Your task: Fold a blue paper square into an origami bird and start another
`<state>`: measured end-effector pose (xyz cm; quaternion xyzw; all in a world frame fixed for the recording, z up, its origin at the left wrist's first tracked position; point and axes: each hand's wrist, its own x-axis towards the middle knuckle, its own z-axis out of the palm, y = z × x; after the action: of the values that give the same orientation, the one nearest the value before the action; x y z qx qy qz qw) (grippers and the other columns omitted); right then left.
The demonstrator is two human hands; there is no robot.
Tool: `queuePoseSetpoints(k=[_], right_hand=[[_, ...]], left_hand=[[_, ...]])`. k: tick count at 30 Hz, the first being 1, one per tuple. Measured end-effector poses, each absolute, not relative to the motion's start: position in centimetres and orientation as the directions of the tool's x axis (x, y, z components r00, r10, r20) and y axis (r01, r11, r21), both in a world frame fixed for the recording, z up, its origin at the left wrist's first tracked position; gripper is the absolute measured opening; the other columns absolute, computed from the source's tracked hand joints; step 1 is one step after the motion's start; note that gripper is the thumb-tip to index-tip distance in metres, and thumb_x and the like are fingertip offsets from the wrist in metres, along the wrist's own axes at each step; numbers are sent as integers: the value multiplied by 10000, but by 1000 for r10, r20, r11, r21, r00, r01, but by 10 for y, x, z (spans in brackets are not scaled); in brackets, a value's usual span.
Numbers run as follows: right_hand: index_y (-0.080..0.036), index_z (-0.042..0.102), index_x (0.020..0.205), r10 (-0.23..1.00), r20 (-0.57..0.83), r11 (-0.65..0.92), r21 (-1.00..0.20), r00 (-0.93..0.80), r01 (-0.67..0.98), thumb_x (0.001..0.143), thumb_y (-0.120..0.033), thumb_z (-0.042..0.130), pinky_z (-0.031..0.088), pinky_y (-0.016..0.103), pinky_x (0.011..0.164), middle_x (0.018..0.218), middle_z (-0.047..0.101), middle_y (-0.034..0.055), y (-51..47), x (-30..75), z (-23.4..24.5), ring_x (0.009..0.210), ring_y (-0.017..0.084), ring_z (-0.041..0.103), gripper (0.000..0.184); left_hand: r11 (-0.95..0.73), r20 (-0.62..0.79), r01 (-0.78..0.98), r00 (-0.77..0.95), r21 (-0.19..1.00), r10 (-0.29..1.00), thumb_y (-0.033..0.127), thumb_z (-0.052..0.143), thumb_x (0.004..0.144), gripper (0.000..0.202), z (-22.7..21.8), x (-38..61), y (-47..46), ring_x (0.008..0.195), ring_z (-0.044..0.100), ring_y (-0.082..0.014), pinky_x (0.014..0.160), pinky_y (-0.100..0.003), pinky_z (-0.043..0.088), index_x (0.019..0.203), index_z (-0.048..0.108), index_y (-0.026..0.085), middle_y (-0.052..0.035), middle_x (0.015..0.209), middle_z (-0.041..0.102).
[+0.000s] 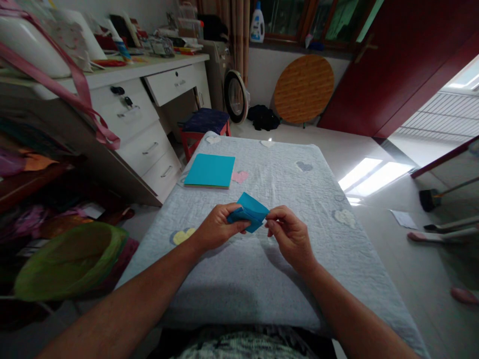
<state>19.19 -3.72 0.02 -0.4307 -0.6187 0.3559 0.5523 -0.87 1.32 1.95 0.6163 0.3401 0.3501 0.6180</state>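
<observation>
A small folded piece of blue paper [253, 207] is held above the cloth-covered table [277, 284]. My left hand [219, 225] grips its left part, with the thumb in front and the fingers behind. At the paper's right corner, the thumb and fingertips of my right hand [290, 233] are pinched together on the edge. Some folded layers show near the left thumb; the rest of the fold is hidden by the fingers. Beyond my left hand lies a flat stack of square paper [210, 170], blue on top.
A blue-topped stool [205, 119] stands past the table's far left corner. White drawers [140, 144] line the left side, with a green-lined bin [71, 259] below. Farther back are an open-doored washing machine [236, 97] and a round wooden board [304, 89].
</observation>
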Motion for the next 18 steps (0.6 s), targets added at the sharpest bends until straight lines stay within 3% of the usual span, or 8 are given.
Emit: queuePoseSetpoints(k=[9,18], right_hand=[[-256,669,1074,906,423,421,-898,-13,133,945,-211,554,578,264,590,1000,601,49,-38,192,1,820,152,635,179],[-268,636,1228,828,549,552,-757,-119,351,926,-151,526,563,305,654,1039,615,71,-42,192,6,824,160,629,342]], left_hand=[[101,-60,-61,479,993,876,361,825,715,322,16,-9,16,615,627,-129,587,-254,554,899,719,119,-38,761,715],[139,-77,-91,491,986,868,381,847,688,366,18,-6,14,597,618,-129,559,-251,546,909,709,124,-33,749,710]])
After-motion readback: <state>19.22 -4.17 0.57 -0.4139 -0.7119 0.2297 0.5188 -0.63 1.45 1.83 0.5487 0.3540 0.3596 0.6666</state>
